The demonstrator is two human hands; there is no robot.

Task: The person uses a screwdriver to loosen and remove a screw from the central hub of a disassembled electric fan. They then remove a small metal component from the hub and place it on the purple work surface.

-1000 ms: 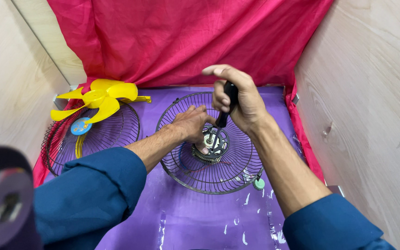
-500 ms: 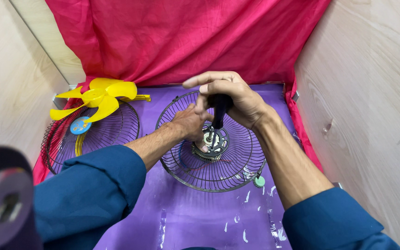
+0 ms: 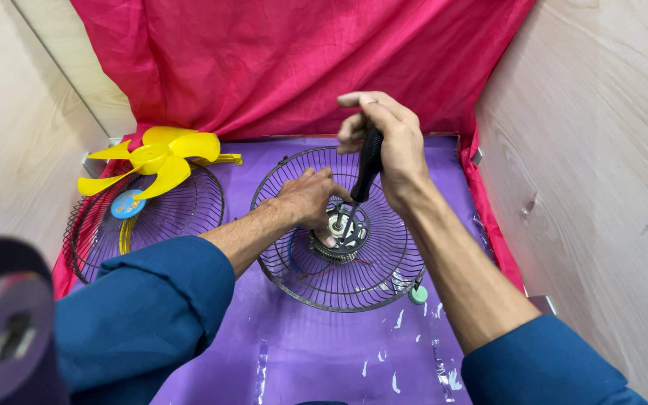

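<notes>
Right hand point(image 3: 388, 146) – fist closed round black screwdriver point(image 3: 365, 176), tip down on motor hub point(image 3: 339, 232) at centre of wire guard point(image 3: 339, 229). Left hand point(image 3: 307, 196) – fingers curled on hub, steadying. Yellow blade point(image 3: 155, 159) on second guard point(image 3: 144, 217), left.

A single head-worn camera looks steeply down and forward, close over the purple plastic-covered worktop point(image 3: 324, 360), with both blue-sleeved forearms entering from the bottom edge, pale wood-grain walls point(image 3: 601, 187) at either side and a crimson cloth backdrop point(image 3: 279, 67) ahead.
</notes>
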